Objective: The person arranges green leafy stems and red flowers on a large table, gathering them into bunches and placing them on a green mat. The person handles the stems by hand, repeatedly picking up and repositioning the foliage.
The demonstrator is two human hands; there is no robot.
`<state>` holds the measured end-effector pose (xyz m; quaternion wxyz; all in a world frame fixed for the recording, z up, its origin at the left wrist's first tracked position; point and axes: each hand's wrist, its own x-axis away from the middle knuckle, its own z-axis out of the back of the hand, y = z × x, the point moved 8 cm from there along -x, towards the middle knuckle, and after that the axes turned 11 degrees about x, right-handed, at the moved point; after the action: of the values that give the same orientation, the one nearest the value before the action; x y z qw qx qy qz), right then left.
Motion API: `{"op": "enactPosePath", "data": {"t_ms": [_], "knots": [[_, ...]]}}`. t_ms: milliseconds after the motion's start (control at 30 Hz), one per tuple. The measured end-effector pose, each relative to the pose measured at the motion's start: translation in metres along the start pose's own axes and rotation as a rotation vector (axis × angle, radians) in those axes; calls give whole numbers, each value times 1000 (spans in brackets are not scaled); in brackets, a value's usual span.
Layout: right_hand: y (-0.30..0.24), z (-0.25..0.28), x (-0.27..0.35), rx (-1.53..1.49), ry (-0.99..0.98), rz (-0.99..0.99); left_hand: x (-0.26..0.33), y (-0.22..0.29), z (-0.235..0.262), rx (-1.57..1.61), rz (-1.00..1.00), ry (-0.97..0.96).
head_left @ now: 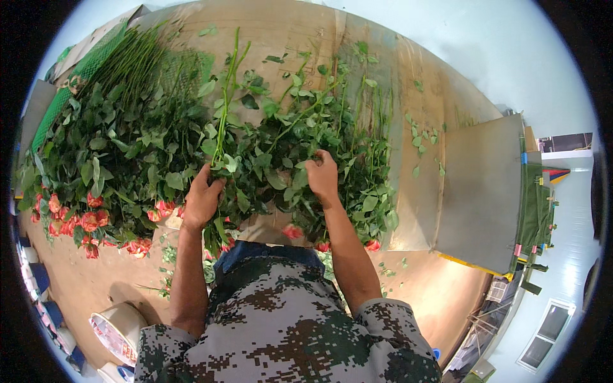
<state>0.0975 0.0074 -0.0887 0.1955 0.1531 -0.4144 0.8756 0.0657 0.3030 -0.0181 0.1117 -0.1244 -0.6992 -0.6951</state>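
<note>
Gripped in the left hand point(202, 203): a small bunch of rose stems point(221, 127), fingers closed. Right hand point(322, 175) pinches into leafy stems point(332, 127) just beside. Left of the grip, piled roses point(89, 220). Risk: thorns snagging, stems slipping, blooms bruised against the table point(287, 32).

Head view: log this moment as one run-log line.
left hand: grips rose stems | right hand: in loose roses | rose pile: left on table

Leaves hide the right hand's point(321, 175) fingertips; the rose stems point(225, 108) held by the left hand point(203, 201) vanish below it.
</note>
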Motion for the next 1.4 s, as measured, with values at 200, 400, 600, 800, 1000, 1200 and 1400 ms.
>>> {"op": "enactPosePath", "data": {"t_ms": [200,400,600,800,1000,1200,1400], "knots": [[33,-2,-5,-301,-4,57,-21,1,-12,-360,-239,24],[28,-16,1,-418,67,137,-61,-41,-38,-861,-11,58],[26,-1,1,-186,113,84,-52,14,-28,-732,-194,71],[49,6,-5,-269,123,105,-30,68,18,-42,-161,-132],[22,25,29,-457,2,97,-1,92,27,267,-174,-63],[41,-3,37,295,152,137,9,82,16,254,-169,-50],[39,-14,27,424,116,143,23,96,9,359,-214,-41]]}}
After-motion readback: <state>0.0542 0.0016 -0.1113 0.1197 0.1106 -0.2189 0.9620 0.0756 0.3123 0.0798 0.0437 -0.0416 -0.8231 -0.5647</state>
